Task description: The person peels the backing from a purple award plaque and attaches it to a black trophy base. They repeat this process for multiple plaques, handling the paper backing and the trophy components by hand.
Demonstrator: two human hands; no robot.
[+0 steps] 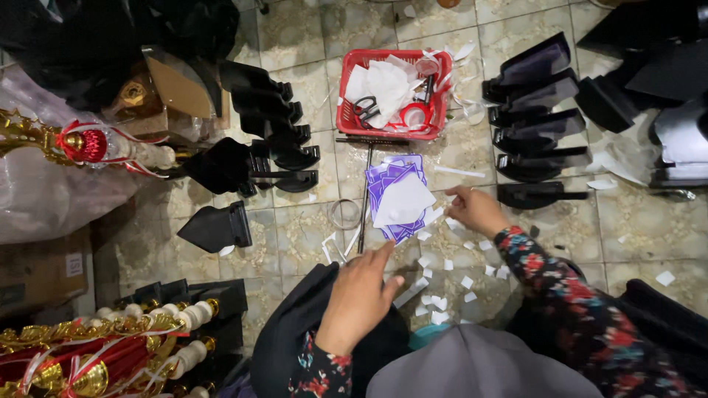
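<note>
My left hand rests flat on a black trophy base in my lap, fingers stretched toward the floor. My right hand reaches down to the tiled floor beside a stack of purple and white printed cards, its fingertips pinched near a small white paper scrap; what they hold is too small to tell. Several white paper scraps lie scattered on the tiles between both hands. A floral sleeve covers my right forearm.
A red basket holds scissors, tape rolls and white paper. Black trophy bases stand in rows at left and right. Gold and red trophies lie at the left edge. A thin black rod and tape ring lie on the floor.
</note>
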